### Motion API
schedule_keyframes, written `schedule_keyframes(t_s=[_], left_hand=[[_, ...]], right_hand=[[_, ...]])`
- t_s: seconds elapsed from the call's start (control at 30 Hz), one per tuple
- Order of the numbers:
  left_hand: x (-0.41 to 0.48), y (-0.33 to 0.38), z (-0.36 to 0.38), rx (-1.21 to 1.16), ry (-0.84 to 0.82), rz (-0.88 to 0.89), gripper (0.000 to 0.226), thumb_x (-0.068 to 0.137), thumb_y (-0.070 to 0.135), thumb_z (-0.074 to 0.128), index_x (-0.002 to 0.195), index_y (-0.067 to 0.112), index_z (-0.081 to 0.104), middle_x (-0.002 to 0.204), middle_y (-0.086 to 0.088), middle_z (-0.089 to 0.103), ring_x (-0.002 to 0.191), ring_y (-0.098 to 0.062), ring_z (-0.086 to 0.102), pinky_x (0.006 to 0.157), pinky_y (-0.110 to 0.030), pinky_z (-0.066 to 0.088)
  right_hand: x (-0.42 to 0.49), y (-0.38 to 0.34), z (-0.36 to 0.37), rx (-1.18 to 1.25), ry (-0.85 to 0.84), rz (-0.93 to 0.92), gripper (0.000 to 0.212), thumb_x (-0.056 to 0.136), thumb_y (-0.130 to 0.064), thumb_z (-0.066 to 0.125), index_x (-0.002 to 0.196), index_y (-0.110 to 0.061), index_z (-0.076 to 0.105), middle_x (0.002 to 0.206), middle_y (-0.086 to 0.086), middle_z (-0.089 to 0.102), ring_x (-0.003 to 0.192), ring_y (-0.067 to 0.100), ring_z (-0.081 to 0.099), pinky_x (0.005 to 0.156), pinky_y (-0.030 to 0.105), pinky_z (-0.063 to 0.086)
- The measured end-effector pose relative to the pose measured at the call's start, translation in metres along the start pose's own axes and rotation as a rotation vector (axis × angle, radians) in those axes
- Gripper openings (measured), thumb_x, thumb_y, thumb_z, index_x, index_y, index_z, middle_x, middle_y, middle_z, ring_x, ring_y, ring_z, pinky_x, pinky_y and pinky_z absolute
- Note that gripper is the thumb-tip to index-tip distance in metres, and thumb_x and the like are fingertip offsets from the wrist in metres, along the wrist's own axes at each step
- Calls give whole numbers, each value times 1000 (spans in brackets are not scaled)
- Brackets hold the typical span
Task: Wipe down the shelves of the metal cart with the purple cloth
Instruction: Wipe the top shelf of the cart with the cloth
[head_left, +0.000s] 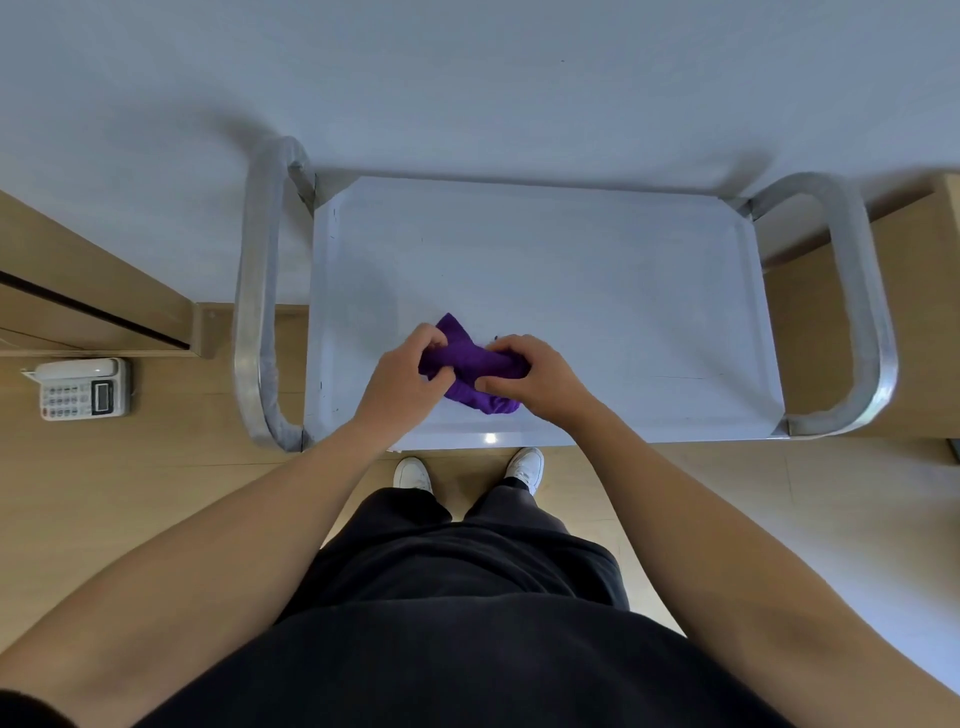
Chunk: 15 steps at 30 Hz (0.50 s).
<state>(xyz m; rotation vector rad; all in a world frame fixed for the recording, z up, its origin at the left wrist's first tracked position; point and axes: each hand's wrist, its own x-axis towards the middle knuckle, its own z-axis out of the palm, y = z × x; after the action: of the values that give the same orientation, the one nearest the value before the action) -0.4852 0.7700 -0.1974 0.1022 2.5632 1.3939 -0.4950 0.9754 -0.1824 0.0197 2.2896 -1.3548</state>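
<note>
Pale grey wall (467, 78), light wooden floor (156, 493), white desk telephone (83, 387) at left

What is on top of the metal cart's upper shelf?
Only the purple cloth, bunched between the left hand and right hand. The shelf beneath them is covered, so contact cannot be seen.

— Where is the camera sitting?
— It is riding on the person's head, looking forward and steeply down, wide-angle; straight edges are bowing.
— How near is it getting?
— The cart (597, 270) is lying close below, filling the middle. The left hand (402, 376) and right hand (530, 376) are meeting on the cloth (470, 364) near centre, arms (208, 545) are showing from the bottom corners, and the wall (467, 78) is running across the top.
</note>
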Motion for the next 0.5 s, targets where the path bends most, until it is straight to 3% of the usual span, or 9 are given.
schedule_keyframes(t_s=[0.1,0.2,0.27,0.37,0.5], left_hand=[[2,2,1,-107,66,-85,23,86,19,63,101,25,47,91,9,60,84,-7,61,68,-21,56],[5,6,2,-367,136,-268,30,85,26,67,108,23,46,97,6,61,88,-8,62,71,-19,54],[8,7,1,-514,147,-411,37,85,33,69,113,24,47,102,7,64,93,-9,64,75,-23,55],[7,3,3,-603,36,-536,48,81,37,75,118,20,50,108,2,65,98,-14,65,73,-24,55],[1,-7,11,-654,-136,-601,53,79,15,77,121,16,47,117,-11,62,105,-24,64,89,-37,55]], right_hand=[[1,-1,-1,-33,6,-14,29,72,-32,83,88,-16,65,107,-2,56,98,11,55,80,22,48],[-3,-1,-4,149,-109,62,35,72,-30,84,90,-13,59,97,-7,64,86,10,63,75,23,55],[-5,0,-3,215,-100,95,39,73,-26,83,97,-15,55,92,-1,66,81,14,67,70,23,56],[-5,0,2,386,35,136,45,73,-22,84,105,-12,54,98,8,69,86,21,70,71,29,59],[0,5,7,589,136,216,46,74,-23,83,113,-8,63,107,12,71,100,27,69,87,41,58]])
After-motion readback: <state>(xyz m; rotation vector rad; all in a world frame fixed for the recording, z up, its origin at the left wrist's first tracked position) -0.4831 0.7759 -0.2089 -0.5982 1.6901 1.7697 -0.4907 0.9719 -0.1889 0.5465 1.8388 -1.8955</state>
